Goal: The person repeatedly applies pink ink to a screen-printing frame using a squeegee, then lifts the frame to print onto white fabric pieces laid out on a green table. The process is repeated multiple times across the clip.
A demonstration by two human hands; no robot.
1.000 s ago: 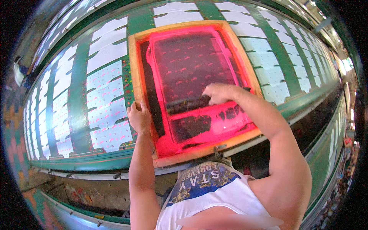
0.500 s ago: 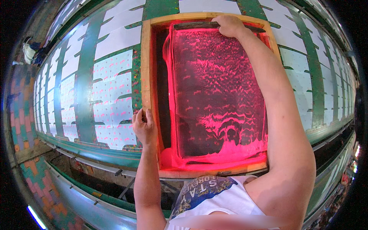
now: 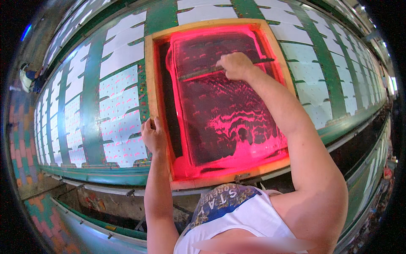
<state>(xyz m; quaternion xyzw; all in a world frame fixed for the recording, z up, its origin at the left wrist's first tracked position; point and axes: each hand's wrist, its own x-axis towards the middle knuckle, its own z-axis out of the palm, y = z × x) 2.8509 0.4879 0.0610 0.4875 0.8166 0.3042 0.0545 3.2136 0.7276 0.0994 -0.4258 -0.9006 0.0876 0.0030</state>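
A wooden screen-printing frame [image 3: 151, 80] lies on the green table, its dark mesh [image 3: 198, 142] streaked with bright pink ink [image 3: 260, 150]. My right hand [image 3: 237, 66] is closed around a long, dark squeegee [image 3: 198, 75], which spans the mesh crosswise in its far third. Pink ink runs along the blade's near edge. On the frame's left rail, the fingers of my left hand [image 3: 154, 135] grip the wood. Rippled ink covers the mesh nearer me, with a thick pool along the near end.
White sheets printed with small pink marks [image 3: 120, 116] lie left of the frame. Plain white panels [image 3: 203, 12] lie beyond it, and more pale sheets [image 3: 311, 80] to the right. A metal rail [image 3: 270, 174] follows the table's near edge. Another person [image 3: 28, 79] is far left.
My right hand has drawn the squeegee from the far end toward me, leaving a darker, smoother strip of mesh behind it. My left hand stays on the left rail. The view has shifted slightly.
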